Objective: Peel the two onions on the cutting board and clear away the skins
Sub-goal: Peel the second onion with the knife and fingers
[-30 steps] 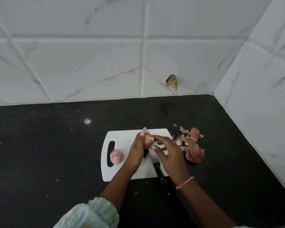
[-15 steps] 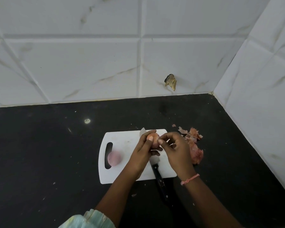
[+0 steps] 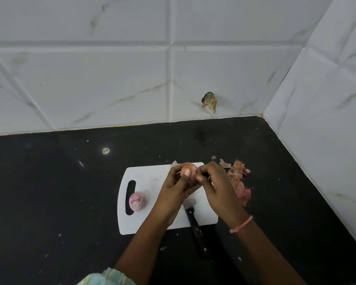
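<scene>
White marble-look tiles (image 3: 111, 83) meet in a corner behind your hands, above a black, speckled stone counter (image 3: 49, 192). Under your hands lies a smooth white plastic cutting board (image 3: 152, 175) with rounded corners and a slot handle to the left of your left hand.

Your left hand (image 3: 176, 192) curls round a small round onion (image 3: 190, 171) and holds it above the board, thumb across its front. Its skin looks papery and orange-pink. Your right hand (image 3: 218, 186) meets it from the other side, fingertips pinching at the onion's surface; whether a strip of skin is between them you cannot tell. A thin pink thread (image 3: 242, 224) circles your right wrist.

The second onion (image 3: 137, 201), pale pink, round and glossy, sits on the board left of your left hand, just beside the slot. A knife (image 3: 193, 219) with a black riveted handle lies on the board beneath your hands, its handle jutting off the near edge. Crumpled, flaky skins (image 3: 239, 182) are heaped on the counter just beyond your right hand.
</scene>
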`<state>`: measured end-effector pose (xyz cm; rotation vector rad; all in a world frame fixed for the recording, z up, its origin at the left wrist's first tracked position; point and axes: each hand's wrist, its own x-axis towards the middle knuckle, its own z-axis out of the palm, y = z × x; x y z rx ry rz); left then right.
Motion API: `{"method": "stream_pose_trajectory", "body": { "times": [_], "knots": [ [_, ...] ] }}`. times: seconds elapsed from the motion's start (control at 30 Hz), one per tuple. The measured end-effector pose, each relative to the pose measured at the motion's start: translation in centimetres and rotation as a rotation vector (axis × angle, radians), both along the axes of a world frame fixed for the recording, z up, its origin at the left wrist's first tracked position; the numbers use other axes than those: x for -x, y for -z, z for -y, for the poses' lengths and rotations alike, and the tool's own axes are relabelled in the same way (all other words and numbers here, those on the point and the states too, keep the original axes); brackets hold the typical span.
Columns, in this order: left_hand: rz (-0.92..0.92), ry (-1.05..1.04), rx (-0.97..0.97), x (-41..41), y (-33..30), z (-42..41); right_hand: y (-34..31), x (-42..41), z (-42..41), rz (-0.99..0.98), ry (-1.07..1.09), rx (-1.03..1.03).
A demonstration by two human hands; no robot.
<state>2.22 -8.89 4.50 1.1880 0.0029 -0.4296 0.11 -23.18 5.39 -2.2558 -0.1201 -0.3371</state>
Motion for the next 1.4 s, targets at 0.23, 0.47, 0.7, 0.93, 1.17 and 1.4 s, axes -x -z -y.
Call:
{"method": "stream_pose_trajectory", "body": {
  "times": [0.23, 0.47, 0.7, 0.93, 1.17, 1.4],
  "knots": [
    [-0.211, -0.122, 0.090, -1.1, 0.4, 0.0, 0.3, 0.7, 3.1, -0.124, 0.121, 0.088],
    [-0.188, -0.073, 0.175, -1.1, 0.4, -0.1, 1.7, 0.2, 3.9, -0.164, 0.424, 0.015],
    [-0.046, 0.058, 0.050, 0.0, -0.9, 0.6, -0.3, 0.0, -0.1, -0.179, 0.059, -0.354],
    [0.088, 0.005, -0.260, 2.1, -1.0, 3.1, 0.6, 0.2, -1.9, -0.125, 0.212, -0.167],
    [-0.002, -0.170, -0.243, 2.3, -1.7, 4.9, 0.9, 0.4, -2.6, -0.092, 0.192, -0.275],
    [-0.220, -0.221, -0.006, 1.3, -3.6, 5.3, 0.7, 0.8, -2.7, -0.068, 0.152, -0.516]
  ]
}}
